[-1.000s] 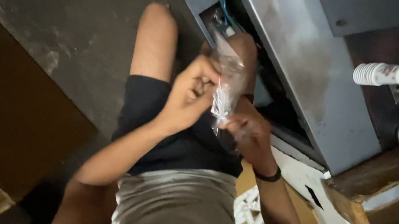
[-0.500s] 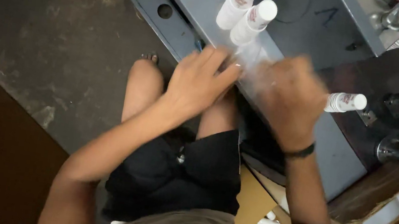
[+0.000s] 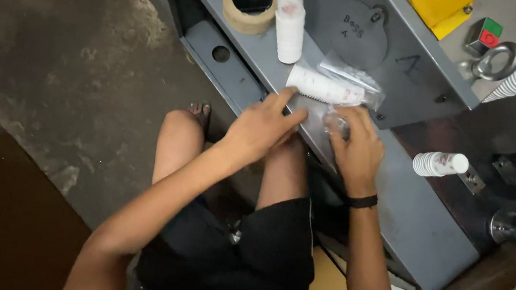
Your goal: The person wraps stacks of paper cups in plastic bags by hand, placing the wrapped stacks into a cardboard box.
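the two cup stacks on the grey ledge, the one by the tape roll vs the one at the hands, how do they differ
The cup stack by the tape roll lies bare, away from both hands. The cup stack at the hands sits partly in a clear plastic bag, with the left hand and right hand at it. Both are white paper cups.

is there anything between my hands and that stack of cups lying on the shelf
Nothing visible. The left hand touches the near end of the lying cup stack; the right hand rests on the clear plastic bag around it.
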